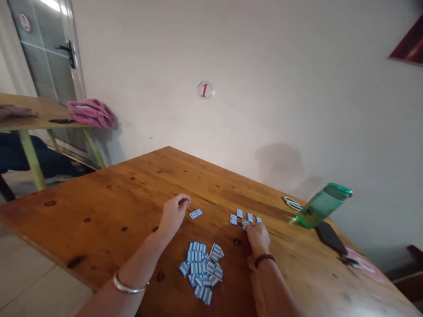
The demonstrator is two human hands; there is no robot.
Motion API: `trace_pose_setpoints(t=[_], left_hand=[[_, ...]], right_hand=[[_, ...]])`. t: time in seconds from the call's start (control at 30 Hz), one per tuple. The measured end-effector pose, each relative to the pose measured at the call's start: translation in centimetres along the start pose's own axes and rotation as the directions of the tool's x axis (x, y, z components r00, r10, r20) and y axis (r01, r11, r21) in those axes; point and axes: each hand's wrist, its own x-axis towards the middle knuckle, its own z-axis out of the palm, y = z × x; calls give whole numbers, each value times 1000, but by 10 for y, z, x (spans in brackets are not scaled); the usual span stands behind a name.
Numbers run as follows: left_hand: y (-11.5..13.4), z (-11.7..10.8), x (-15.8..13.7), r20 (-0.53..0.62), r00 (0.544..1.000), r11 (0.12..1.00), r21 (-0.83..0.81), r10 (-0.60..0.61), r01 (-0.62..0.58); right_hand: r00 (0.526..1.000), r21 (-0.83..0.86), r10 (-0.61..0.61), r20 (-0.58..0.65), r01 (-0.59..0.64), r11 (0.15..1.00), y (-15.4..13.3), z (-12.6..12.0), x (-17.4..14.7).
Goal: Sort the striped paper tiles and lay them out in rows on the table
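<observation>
My left hand (175,213) is above the wooden table with its fingers curled together. Whatever those fingers may hold is hidden. Just right of its fingertips lies a small blue-and-white card (196,214). My right hand (258,237) pinches or presses the edge of another small blue-edged card (245,224), partly covered by the fingertips. Around that hand are several similar cards (234,219), set apart in a loose group. Between my forearms, nearer to me, a heap of blue-and-white cards (198,266) overlaps in a jumble. Their print is too small to read.
A green bottle (322,206) stands at the table's right, beside a dark phone (331,237), a pale coiled cord (292,203) and a pink round item (365,264). A wall runs behind the table (132,193). Pink cloth (90,113) and another person's hand (16,112) rest on a second table.
</observation>
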Motion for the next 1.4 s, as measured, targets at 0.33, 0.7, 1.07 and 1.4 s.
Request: trace_pose_setpoints(t=[0.33,0.7,1.07,1.4], left_hand=[[-3,0,2,2,1000,999,42,4,-4],[-9,-4,5,23,999,976,211,47,-51],[-9,6,-6,347,934,858,451,86,-247],[7,8,-12,563,816,822,399,131,-407]], right_hand=[[985,-19,-119,-122,118,993,-1,0,-9],[960,-2,-256,-113,257,966,2,-2,-1],[798,295,-587,-133,598,746,2,-1,-37],[536,313,-835,-127,820,479,2,27,-85]])
